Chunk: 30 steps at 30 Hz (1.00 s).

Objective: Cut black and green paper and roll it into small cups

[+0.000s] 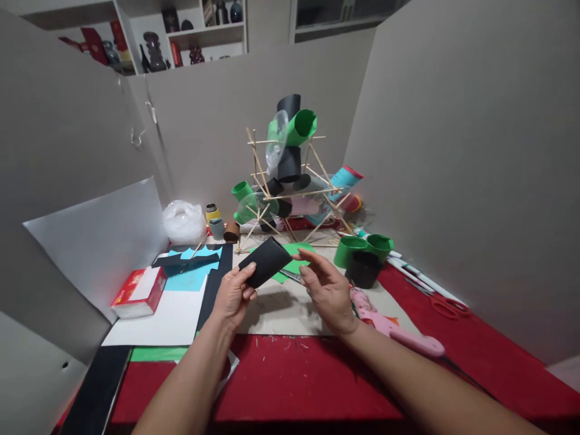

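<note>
My left hand (236,293) grips a black paper tube (266,262) by its left end, thumb on top, the tube tilted up to the right. Just off the tube's right end is my right hand (330,294), fingers curved and apart, with nothing visible between them. Below the tube lies a piece of green paper (296,257). A metal blade (290,275) shows beside it, its other end hidden behind my right hand. To the right stand two green paper tubes (350,250) and a black tube (364,270). A pink glue gun (408,336) lies past my right wrist.
Behind the board (272,317) stands a stick frame (299,194) carrying green and black tubes on clear discs. Red-handled scissors (446,306) lie at right. At left are a red tissue pack (141,292), blue paper (185,279) and a white plastic bag (183,222). Grey panels (475,151) enclose the table.
</note>
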Each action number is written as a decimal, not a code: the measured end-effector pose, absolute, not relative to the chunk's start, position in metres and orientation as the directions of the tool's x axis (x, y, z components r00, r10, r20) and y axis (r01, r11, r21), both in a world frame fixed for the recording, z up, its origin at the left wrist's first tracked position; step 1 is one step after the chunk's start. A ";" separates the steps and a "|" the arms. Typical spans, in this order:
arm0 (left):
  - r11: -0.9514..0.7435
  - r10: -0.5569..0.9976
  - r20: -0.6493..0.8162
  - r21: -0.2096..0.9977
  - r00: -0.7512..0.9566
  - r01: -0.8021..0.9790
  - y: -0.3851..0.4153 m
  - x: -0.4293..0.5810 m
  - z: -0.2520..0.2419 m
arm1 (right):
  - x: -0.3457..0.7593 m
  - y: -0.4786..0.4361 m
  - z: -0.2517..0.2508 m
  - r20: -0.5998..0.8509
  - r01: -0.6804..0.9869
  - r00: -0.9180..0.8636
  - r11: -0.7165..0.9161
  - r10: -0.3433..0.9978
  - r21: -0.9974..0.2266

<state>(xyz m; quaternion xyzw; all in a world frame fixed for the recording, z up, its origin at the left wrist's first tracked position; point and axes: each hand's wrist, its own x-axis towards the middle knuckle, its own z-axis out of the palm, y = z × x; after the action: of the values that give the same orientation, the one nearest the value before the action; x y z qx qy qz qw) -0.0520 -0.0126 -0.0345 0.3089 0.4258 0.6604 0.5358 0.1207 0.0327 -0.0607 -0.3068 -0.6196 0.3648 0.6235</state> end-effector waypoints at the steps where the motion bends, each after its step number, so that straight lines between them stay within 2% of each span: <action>1: -0.061 0.971 -0.044 0.905 -0.237 -0.420 -0.012 -0.052 -0.036 | 0.120 0.034 -0.060 0.543 -0.077 -0.033 0.539 0.839 -0.839; 7: -0.072 0.968 0.016 0.973 -0.249 -0.218 -0.013 -0.049 -0.037 | 0.106 0.034 -0.055 0.439 -0.095 -0.105 0.430 0.892 -0.898; 12: -0.094 0.959 0.055 0.987 -0.276 -0.130 -0.016 -0.045 -0.031 | 0.102 0.037 -0.054 0.352 -0.137 -0.140 0.334 0.925 -0.933; 16: -0.098 0.951 0.062 0.989 -0.303 -0.106 -0.013 -0.047 -0.035 | 0.103 0.040 -0.058 0.269 -0.208 -0.169 0.233 0.948 -0.950; 24: -0.068 0.968 0.036 0.990 -0.247 -0.124 -0.006 -0.042 -0.046 | 0.106 0.038 -0.052 0.130 -0.374 -0.233 0.034 0.964 -0.927; 30: -0.034 0.976 0.003 0.990 -0.218 -0.140 -0.007 -0.040 -0.048 | 0.114 0.037 -0.048 0.057 -0.421 -0.336 -0.095 0.940 -0.902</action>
<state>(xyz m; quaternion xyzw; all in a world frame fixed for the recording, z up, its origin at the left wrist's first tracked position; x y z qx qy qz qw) -0.0400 -0.0068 -0.0476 0.4101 0.5099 0.5907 0.4722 0.1135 0.0372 -0.0482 -0.2881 -0.4509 0.6816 0.4991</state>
